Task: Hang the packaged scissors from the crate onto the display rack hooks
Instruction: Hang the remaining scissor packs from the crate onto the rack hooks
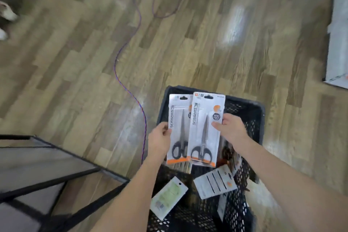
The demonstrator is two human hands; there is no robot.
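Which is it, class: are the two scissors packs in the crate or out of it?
Out. The left hand grips one pack, the right hand grips the other pack, both held above the crate.

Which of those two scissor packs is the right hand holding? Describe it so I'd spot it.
Find the black crate at the bottom of the view. Two scissor packs are held above it; the right hand pinches the right pack. It overlaps the left pack and tilts slightly, showing its whole front.
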